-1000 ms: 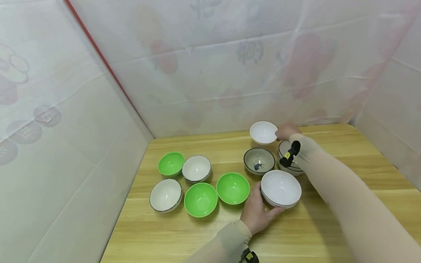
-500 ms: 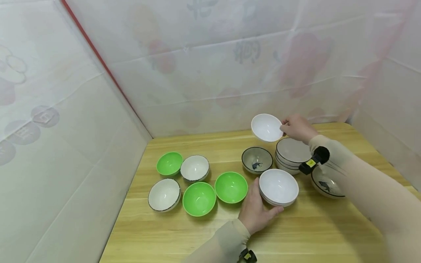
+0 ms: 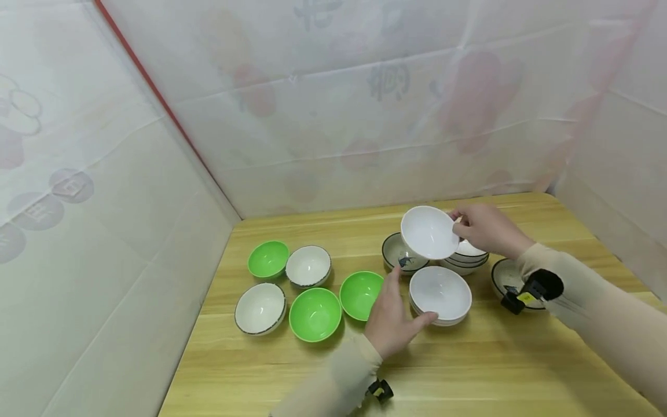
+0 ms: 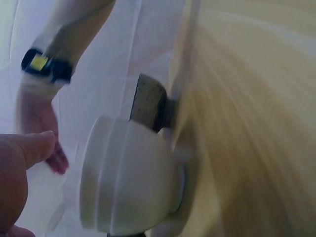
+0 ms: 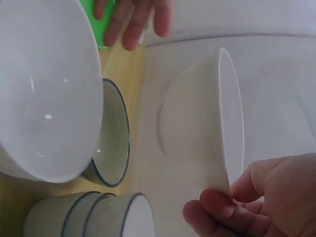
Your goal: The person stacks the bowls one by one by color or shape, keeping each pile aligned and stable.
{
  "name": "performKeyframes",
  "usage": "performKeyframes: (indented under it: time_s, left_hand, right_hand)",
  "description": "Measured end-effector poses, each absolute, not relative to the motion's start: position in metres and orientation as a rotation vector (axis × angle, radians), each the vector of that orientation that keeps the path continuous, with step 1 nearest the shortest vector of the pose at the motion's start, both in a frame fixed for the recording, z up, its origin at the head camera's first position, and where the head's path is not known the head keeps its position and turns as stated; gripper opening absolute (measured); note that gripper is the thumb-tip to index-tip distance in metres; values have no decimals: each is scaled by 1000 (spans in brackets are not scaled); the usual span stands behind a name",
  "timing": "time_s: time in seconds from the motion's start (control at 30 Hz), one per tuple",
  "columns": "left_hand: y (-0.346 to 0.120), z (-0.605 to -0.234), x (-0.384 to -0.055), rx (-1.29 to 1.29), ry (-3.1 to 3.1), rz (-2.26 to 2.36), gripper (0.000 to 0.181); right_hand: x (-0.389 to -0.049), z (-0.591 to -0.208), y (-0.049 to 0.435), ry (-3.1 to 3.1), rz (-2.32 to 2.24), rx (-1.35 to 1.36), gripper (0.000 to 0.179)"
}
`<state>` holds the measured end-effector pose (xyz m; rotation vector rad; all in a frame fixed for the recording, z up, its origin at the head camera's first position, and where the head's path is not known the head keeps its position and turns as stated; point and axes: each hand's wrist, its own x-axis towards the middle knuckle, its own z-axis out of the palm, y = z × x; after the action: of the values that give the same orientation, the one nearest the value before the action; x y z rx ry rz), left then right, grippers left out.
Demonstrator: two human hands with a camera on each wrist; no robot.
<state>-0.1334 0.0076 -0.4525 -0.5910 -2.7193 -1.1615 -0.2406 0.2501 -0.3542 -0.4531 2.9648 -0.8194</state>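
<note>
A plain white bowl hangs in the air above the table, its rim pinched between the thumb and fingers of my right hand. In the right wrist view this bowl is tilted on its side relative to the camera. Just in front of it, a stack of white bowls stands on the table. My left hand is at the stack's left side, fingers spread and holding nothing. The left wrist view shows the stack with the left thumb apart from it.
Behind the stack sits a grey bowl with a dark fish. Dark-rimmed bowls are stacked beside it, and another patterned bowl stands to the right. Green bowls and speckle-rimmed white bowls occupy the left. A fabric wall borders the back.
My right hand has lifted the white bowl from the back and brought it forward, nearer the white stack. My left hand has drawn slightly left, off the stack.
</note>
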Motion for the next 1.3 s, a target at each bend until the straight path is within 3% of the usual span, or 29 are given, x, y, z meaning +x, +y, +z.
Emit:
performKeyframes:
  time_s: [0.4, 0.77, 1.3]
  left_hand:
    - [-7, -444, -149, -693, -2642, -1170, 110]
    - [-1, -449, -160, -904, -2703, -1014, 115]
    - [0, -451, -160, -885, -2733, -965, 104]
  right_hand:
    - [-201, -376, 244, 2833, -784, -564, 24]
    - [-188, -397, 244, 2803, -735, -534, 20]
    - [-187, -415, 246, 2816, -791, -470, 25]
